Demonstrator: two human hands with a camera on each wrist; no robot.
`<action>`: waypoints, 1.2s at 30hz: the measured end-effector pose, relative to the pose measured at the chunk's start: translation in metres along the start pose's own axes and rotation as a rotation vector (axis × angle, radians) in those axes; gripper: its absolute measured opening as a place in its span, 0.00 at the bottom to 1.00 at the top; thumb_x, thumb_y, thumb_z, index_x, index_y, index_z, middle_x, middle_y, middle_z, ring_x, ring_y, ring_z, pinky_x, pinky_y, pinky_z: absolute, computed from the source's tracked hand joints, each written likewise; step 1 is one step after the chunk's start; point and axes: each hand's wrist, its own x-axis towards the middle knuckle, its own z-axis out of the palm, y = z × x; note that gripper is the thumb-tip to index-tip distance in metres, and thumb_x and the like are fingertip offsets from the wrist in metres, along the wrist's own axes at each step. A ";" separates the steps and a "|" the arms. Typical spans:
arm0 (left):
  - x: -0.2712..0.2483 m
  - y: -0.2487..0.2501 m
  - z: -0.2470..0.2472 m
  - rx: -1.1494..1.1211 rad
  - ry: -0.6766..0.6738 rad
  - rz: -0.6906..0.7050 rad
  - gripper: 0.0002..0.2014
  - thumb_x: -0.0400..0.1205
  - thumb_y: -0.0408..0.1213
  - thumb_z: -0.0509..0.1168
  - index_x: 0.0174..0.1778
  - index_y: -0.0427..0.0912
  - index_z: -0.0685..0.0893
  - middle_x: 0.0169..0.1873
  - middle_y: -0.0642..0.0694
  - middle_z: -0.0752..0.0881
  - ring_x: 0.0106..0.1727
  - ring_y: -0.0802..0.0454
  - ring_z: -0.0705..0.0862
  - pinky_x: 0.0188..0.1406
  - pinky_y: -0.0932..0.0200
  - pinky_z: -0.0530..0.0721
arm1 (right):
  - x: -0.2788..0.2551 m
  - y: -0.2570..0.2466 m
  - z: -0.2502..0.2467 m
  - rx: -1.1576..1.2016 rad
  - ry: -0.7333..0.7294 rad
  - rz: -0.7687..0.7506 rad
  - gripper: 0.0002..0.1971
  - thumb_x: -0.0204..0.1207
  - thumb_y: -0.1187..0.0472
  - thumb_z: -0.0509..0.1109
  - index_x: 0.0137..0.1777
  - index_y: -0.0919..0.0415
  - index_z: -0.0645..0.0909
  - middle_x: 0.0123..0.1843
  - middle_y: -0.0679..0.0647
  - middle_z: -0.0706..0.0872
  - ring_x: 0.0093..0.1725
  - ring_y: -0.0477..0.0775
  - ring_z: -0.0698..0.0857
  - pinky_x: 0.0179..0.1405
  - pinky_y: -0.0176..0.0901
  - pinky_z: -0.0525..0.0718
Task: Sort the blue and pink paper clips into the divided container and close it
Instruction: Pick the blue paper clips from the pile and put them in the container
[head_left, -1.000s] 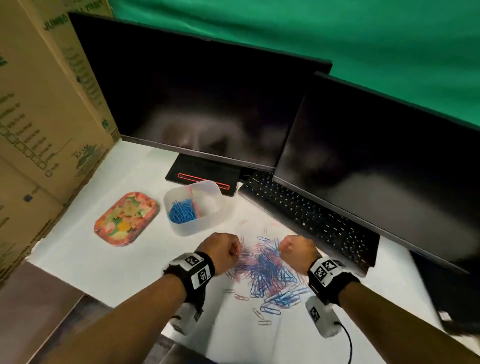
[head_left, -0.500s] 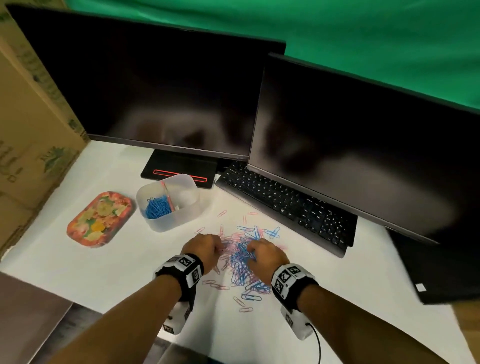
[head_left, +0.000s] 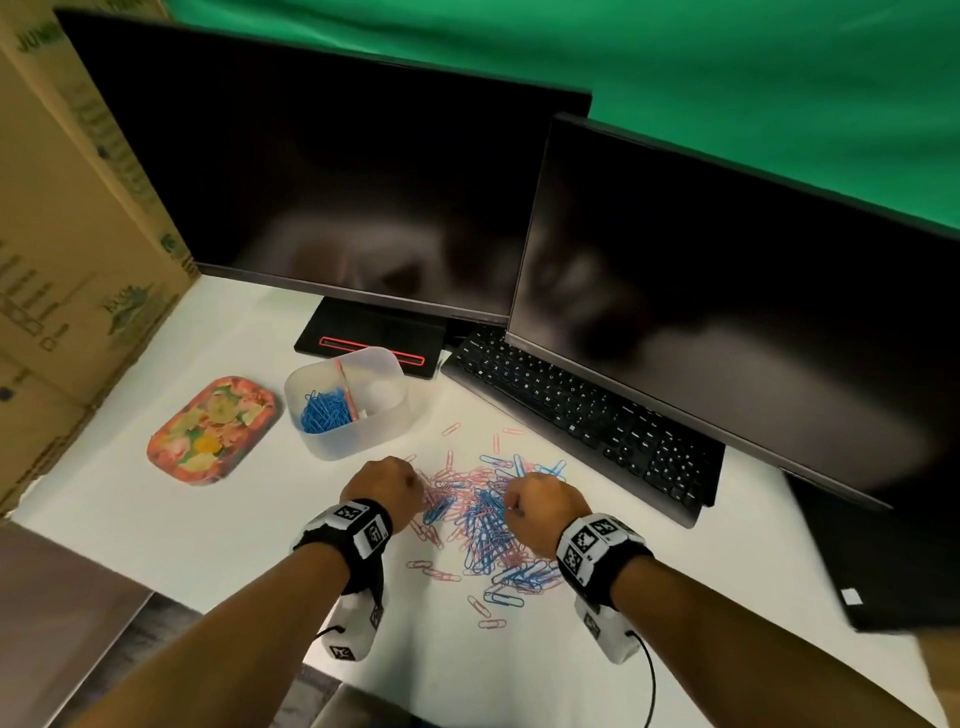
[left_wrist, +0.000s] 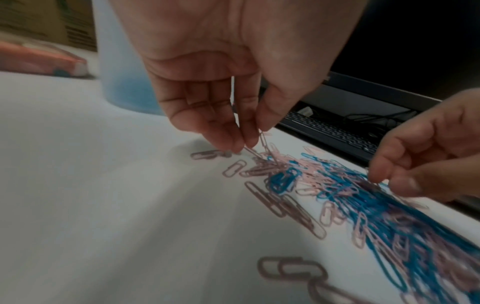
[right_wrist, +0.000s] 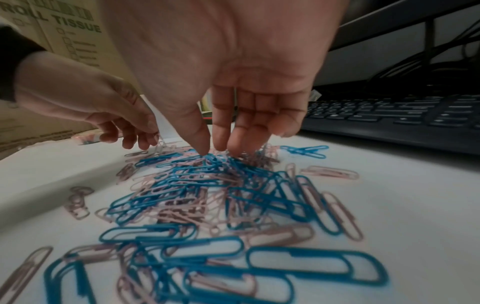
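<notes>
A mixed pile of blue and pink paper clips (head_left: 480, 519) lies on the white table. My left hand (left_wrist: 253, 142) is at the pile's left edge, thumb and fingers pinching a few pink clips (left_wrist: 262, 142) that hang down to the heap. My right hand (right_wrist: 215, 151) points down into the pile's top, thumb and fingertips closing on clips there. The open translucent divided container (head_left: 363, 441) stands beyond the left hand. Its left compartment holds blue clips (head_left: 322, 413). I see no clips in the right one. The flowery lid (head_left: 210, 431) lies to its left.
Two dark monitors (head_left: 332, 197) and a black keyboard (head_left: 587, 421) close off the back and right. Cardboard boxes (head_left: 57, 270) wall the left. Stray clips (head_left: 488, 613) lie scattered near the front of the pile.
Both hands have moved in from the pile's sides onto it, and their fingertips have dropped into the clips. The head view has shifted.
</notes>
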 end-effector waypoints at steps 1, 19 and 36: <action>0.001 -0.001 -0.001 -0.014 0.013 -0.018 0.13 0.81 0.42 0.60 0.48 0.40 0.88 0.47 0.40 0.89 0.51 0.40 0.86 0.48 0.55 0.83 | 0.003 -0.004 0.002 0.017 0.003 -0.018 0.11 0.77 0.54 0.66 0.57 0.52 0.82 0.59 0.54 0.85 0.57 0.60 0.84 0.57 0.47 0.83; -0.010 0.008 0.024 -0.056 -0.013 0.116 0.08 0.76 0.39 0.64 0.47 0.52 0.86 0.50 0.48 0.85 0.53 0.45 0.84 0.51 0.57 0.81 | 0.024 0.014 0.010 0.439 0.068 0.078 0.06 0.75 0.60 0.71 0.36 0.54 0.82 0.30 0.47 0.80 0.33 0.49 0.80 0.38 0.36 0.79; -0.003 0.002 0.019 -0.016 0.001 0.145 0.09 0.76 0.39 0.66 0.50 0.54 0.86 0.50 0.49 0.83 0.52 0.45 0.84 0.52 0.54 0.83 | 0.014 0.024 0.002 1.085 -0.107 0.120 0.05 0.74 0.72 0.71 0.39 0.65 0.82 0.24 0.56 0.81 0.20 0.47 0.77 0.19 0.36 0.76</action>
